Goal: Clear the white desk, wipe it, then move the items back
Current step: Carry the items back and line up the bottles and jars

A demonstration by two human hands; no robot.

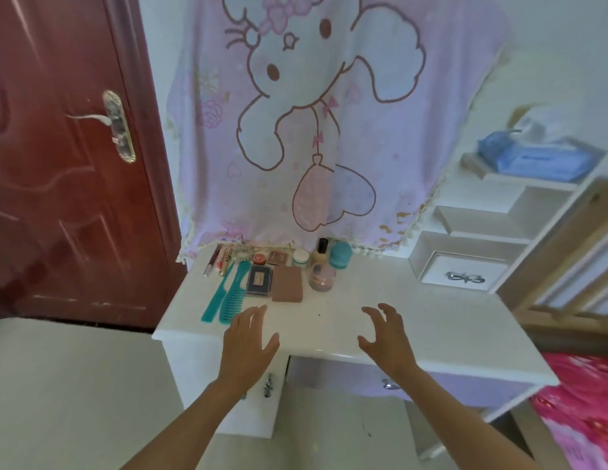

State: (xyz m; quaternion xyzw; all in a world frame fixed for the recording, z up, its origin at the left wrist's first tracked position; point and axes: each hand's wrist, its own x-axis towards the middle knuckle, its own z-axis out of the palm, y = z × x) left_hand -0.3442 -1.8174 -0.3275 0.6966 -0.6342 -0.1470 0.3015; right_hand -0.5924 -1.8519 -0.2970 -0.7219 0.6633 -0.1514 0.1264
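Both hands hover over the white desk (431,320), left hand (250,344) fingers straight and together, right hand (385,337) fingers spread and curled, holding nothing. Two teal combs (228,293), compacts and jars sit at the desk's back left.

You have one desk (431,320) before you. On it, count two teal combs (233,296), two flat cases (287,284) (one dark, one brown), three jars (322,276), one black-capped bottle (321,252), one small red tin (260,258) and one small square compact (279,257). Slim tubes (211,261) at the back left: at least two — exact number unreadable.
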